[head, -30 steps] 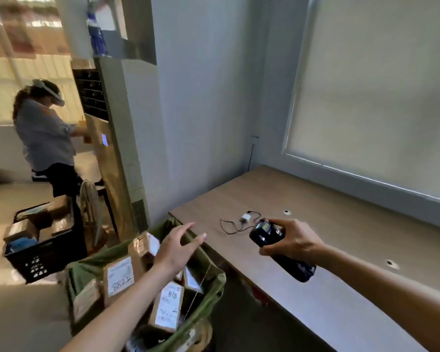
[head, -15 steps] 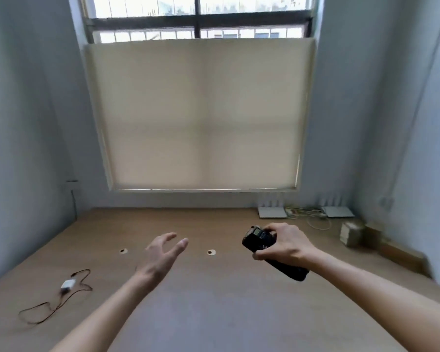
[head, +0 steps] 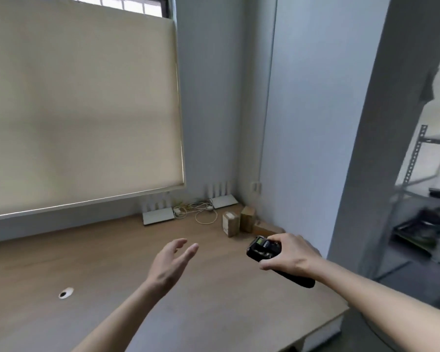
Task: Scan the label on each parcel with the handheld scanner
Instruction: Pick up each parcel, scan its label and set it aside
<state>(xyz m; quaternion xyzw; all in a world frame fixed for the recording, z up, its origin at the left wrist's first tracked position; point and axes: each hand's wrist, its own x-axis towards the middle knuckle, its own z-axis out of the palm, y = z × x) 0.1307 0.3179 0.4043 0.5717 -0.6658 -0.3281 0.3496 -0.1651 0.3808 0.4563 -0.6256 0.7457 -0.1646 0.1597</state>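
My right hand (head: 291, 255) grips the black handheld scanner (head: 263, 248) above the right part of the wooden table (head: 112, 262), its small screen facing up. My left hand (head: 172, 262) hovers over the table's middle with its fingers straight and spread, holding nothing. Three small brown cardboard parcels stand in the far right corner: one with a pale label (head: 230, 223), a taller one (head: 247, 218) and a flat one (head: 264, 228) just beyond the scanner.
Two white routers (head: 158, 214) (head: 222, 200) and a tangle of cables (head: 201, 210) lie against the wall under the blind. A cable hole (head: 66, 292) sits in the table at left. A metal shelf rack (head: 422, 199) stands behind the wall at right.
The view has swung right, from the bin of parcels at the table's left end, across the window, to the table's far right corner. Both hands keep the same pose, the scanner still held.
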